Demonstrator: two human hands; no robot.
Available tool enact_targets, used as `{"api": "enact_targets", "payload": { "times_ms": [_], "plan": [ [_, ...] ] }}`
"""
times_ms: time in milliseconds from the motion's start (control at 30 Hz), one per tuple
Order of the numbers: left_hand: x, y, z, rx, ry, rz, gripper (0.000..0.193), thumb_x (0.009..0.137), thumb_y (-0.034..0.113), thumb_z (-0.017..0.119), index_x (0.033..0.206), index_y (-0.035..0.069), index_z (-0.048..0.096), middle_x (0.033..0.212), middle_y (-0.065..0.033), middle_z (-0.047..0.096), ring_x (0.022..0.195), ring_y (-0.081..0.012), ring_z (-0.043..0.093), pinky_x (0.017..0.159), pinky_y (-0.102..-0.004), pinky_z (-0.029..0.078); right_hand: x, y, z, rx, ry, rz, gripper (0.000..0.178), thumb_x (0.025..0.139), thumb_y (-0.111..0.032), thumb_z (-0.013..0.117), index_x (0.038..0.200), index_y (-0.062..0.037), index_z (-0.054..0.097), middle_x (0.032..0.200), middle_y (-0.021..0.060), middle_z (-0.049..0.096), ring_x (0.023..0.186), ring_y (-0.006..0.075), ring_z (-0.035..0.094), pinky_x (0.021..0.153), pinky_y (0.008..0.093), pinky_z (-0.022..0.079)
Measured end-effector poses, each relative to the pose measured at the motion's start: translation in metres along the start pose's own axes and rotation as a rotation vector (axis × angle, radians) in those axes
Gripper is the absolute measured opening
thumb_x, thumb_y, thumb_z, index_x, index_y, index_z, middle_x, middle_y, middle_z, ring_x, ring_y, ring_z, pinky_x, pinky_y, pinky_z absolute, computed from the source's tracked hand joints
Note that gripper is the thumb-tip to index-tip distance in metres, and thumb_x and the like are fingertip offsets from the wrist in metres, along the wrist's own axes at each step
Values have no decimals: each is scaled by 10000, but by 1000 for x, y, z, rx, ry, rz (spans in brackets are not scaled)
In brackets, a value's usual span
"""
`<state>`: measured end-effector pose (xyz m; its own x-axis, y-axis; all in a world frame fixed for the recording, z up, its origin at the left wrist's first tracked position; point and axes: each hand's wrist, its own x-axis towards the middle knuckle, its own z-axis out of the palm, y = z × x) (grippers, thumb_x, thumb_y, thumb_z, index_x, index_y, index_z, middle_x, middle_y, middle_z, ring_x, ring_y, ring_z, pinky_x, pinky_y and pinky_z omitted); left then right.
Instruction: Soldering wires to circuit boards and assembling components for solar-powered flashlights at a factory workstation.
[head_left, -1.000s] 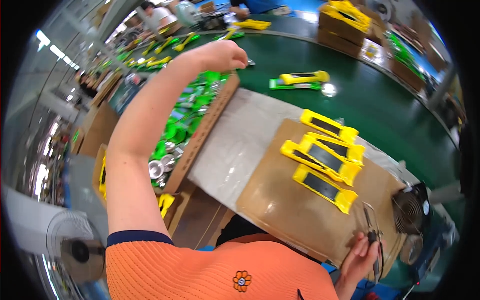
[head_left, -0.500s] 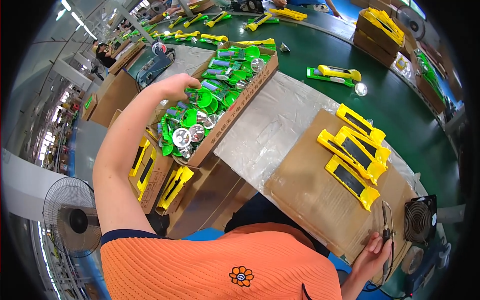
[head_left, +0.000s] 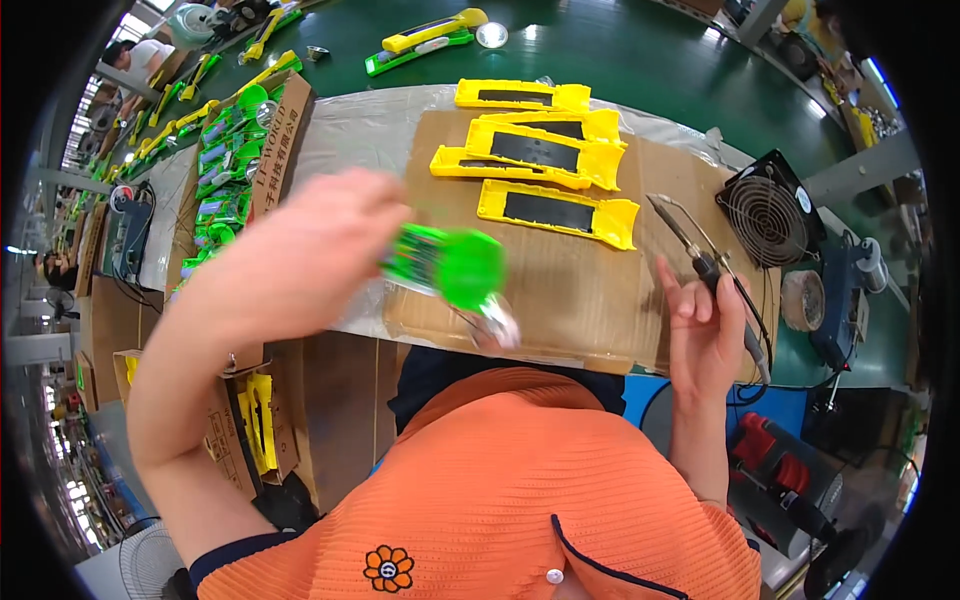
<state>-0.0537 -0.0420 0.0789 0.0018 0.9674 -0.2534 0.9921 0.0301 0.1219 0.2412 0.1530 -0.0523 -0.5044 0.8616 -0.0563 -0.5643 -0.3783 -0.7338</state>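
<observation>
My left hand (head_left: 320,230), smeared by motion, holds a green flashlight housing (head_left: 468,270) over the left part of a brown cardboard sheet (head_left: 560,315). A shiny reflector (head_left: 494,326) dangles below the housing. On the right, my right hand (head_left: 705,325) grips a soldering iron (head_left: 706,268) with a thin metal tube along it, tip pointing up and away. Several yellow casings (head_left: 565,214) with dark panels lie on the sheet between my hands, beyond them. A carton (head_left: 288,130) full of green housings (head_left: 222,180) stands at the left, partly hidden by my left arm.
Right of the sheet stand a small square fan (head_left: 768,220), a roll of tape or wire (head_left: 803,300) and a blue bench device (head_left: 838,315). A green conveyor belt (head_left: 590,50) runs beyond, carrying a yellow-and-green flashlight (head_left: 425,45). Below left is a carton with yellow casings (head_left: 262,420).
My left hand has left the carton and come right with a green housing and reflector. The view has swung to the right. My right hand still has the soldering iron.
</observation>
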Motion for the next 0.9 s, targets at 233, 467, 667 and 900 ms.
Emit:
{"api": "enact_targets", "payload": {
  "times_ms": [233, 467, 667, 900],
  "plan": [
    [62, 27, 45, -91, -103, 146, 491, 732, 83, 771, 1193, 31, 611, 1153, -133, 593, 1134, -320, 560, 935, -402, 472, 16, 21, 11, -56, -55, 27, 70, 1005, -125, 550, 967, -101, 496, 669, 16, 498, 693, 195, 616, 1118, 548, 378],
    [43, 25, 78, -424, 428, 191, 217, 738, 66, 785, 950, 59, 738, 942, -64, 687, 845, -258, 661, 722, -351, 538, -8, -8, 6, -69, -197, -77, 66, 1016, -147, 502, 966, -104, 499, 566, -46, 376, 538, 103, 454, 1174, 631, 255],
    [45, 36, 95, -881, 460, -5, 238, 789, 2, 757, 1020, 49, 721, 925, -71, 729, 800, -177, 702, 680, -296, 538, -32, -6, -4, -206, -281, 108, 231, 923, -57, 575, 1059, -36, 389, 853, 171, 620, 517, 132, 500, 464, 305, 485],
    [53, 19, 100, -1024, 378, 18, 223, 778, -15, 762, 994, 25, 724, 902, -60, 740, 845, -163, 719, 709, -281, 555, -32, 10, -5, -210, -212, 241, 201, 920, -55, 585, 1015, -38, 409, 820, 141, 593, 529, 121, 479, 499, 322, 512]
  ]
}}
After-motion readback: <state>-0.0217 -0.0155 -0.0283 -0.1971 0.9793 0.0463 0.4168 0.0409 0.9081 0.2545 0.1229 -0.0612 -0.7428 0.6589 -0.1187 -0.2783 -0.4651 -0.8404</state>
